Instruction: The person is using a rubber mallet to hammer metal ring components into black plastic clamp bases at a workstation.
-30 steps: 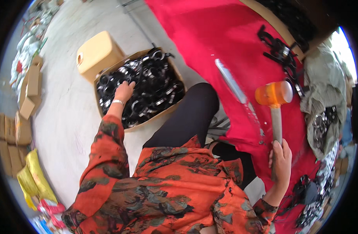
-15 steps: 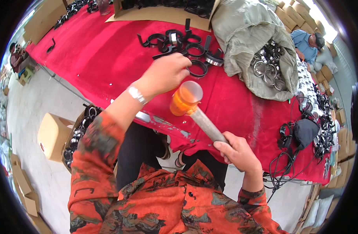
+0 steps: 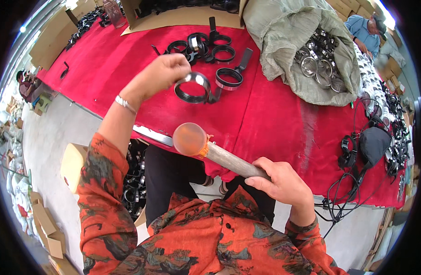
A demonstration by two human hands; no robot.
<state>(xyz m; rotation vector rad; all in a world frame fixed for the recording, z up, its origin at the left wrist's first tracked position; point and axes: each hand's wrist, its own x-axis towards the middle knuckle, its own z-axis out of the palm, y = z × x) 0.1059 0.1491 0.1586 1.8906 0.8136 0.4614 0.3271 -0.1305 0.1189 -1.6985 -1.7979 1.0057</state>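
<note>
Drawn nearer, the left hand [image 3: 163, 73] pinches a shiny, round black ring [image 3: 192, 98]; the right hand [image 3: 283, 182] grips an orange-headed, grey-handled mallet [image 3: 217, 154].

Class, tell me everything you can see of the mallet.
The mallet has a rounded, translucent orange head, ragged near its straight, grey-brown handle, which looks wooden. It slants with its head to the upper left, seen against the red cloth. The right hand grips the handle's lower end; nothing else visibly touches it.
</note>
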